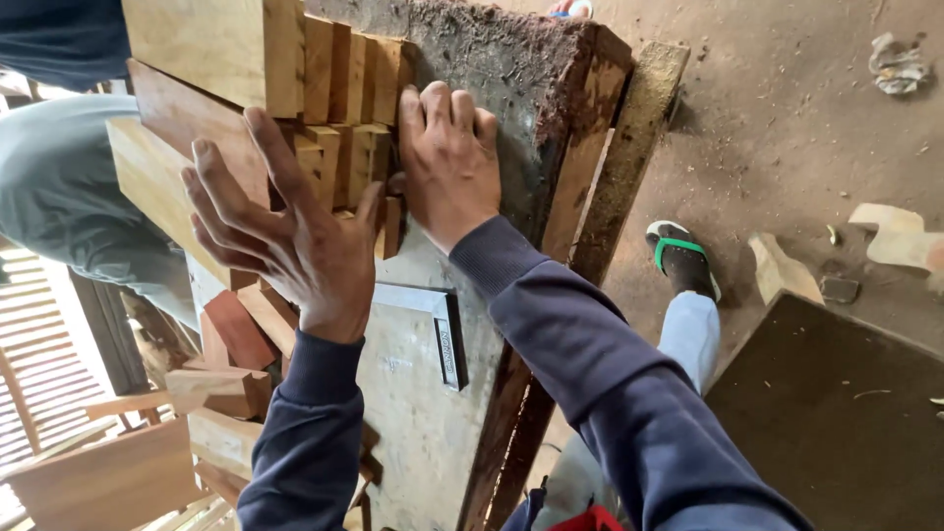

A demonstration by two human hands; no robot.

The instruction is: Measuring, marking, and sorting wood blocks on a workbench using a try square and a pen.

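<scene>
Sawdust covers the dirt floor (787, 128) on the right, where a dark board (836, 413) lies low in the corner and pale offcuts (900, 236) sit near the edge. A workbench (423, 393) runs up the middle of the view, its grey top bare near the person and caked with brown dust farther off, with rough wooden rails (590, 197) along its right side. Wood blocks (334, 108) are stacked at the bench's far left, long planks at the outside and short square pieces packed side by side toward the centre. More cut pieces (221, 388) lie in a loose heap below the bench on the left.

Both arms wear dark blue sleeves (610, 383). The right hand (447, 162) rests palm down against the short blocks, fingers together and bent over their tops, pressing on them rather than gripping. The left hand (285, 231) hovers in front of the planks with fingers spread wide apart and holds nothing; whether it touches the wood cannot be told. A steel square (438, 329) lies flat on the benchtop just below the hands. A foot in a green-strapped sandal (678, 256) stands on the floor beside the bench.
</scene>
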